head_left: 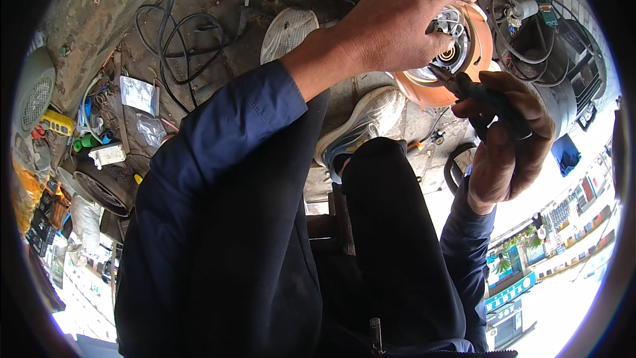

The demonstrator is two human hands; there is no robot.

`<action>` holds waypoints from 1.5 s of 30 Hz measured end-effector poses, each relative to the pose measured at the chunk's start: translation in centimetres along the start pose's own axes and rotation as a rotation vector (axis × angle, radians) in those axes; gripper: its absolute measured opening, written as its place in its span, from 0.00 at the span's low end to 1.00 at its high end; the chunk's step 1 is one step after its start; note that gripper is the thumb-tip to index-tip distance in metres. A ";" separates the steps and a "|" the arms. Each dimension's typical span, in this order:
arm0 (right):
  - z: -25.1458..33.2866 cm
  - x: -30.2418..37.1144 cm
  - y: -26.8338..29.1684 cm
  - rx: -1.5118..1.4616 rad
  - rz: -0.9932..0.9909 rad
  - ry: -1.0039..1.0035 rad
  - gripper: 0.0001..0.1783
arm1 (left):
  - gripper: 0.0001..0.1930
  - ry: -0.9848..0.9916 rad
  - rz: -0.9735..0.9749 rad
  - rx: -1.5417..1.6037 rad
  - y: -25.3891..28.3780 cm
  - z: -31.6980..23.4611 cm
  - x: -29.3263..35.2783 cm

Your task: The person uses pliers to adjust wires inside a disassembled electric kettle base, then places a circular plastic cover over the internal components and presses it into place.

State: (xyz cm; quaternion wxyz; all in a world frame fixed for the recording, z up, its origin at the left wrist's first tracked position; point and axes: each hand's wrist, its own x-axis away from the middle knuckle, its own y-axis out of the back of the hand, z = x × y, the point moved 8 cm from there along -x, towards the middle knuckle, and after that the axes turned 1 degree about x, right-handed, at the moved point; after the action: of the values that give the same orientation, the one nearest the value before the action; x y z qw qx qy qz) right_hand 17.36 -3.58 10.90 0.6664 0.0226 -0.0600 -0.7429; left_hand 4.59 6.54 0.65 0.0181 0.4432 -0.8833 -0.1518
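An orange round housing point(482, 46) stands at the upper right, its centre full of metal rings and pale wires point(452, 23). My left hand point(401, 23) reaches across and grips it, thumb and forefinger bent over the inner parts; what the other fingers touch is hidden. From the near right side, my right hand point(513, 136) holds dark-handled pliers point(490, 101). Their jaws point at the lower edge of the housing's centre, close to my left thumb. Whether the jaws bite on anything is too small to tell.
A dark electric motor point(580, 59) and tangled cables point(530, 40) lie right of the housing. My shoes point(371, 119) stand below it. Black cable point(175, 46) loops over the dirty floor at left, near a yellow tool point(58, 122), a plastic bag point(151, 130) and a round metal part point(103, 182).
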 end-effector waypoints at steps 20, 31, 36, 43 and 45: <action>-0.3 2.2 1.2 0.253 -0.420 0.063 0.21 | 0.34 -0.022 -0.004 0.056 0.1 -0.1 0.0; 0.2 1.4 1.6 -0.031 -0.238 0.049 0.24 | 0.30 -0.061 -0.230 -0.141 -0.5 0.4 0.8; 0.2 0.2 0.6 0.033 -0.066 0.069 0.20 | 0.34 -0.066 -0.044 0.024 -0.1 0.1 0.7; -0.1 -0.5 0.1 0.025 -0.003 0.027 0.20 | 0.34 -0.055 -0.037 0.013 0.2 -0.3 0.3; 0.0 -0.5 0.0 0.036 0.004 0.027 0.20 | 0.34 -0.068 -0.038 0.032 0.3 -0.4 0.5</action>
State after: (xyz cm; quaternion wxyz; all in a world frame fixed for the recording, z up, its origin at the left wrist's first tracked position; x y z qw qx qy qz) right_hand 17.43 -3.11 10.84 0.6680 0.0448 -0.0645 -0.7400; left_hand 4.11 6.17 1.02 -0.0217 0.4547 -0.8771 -0.1530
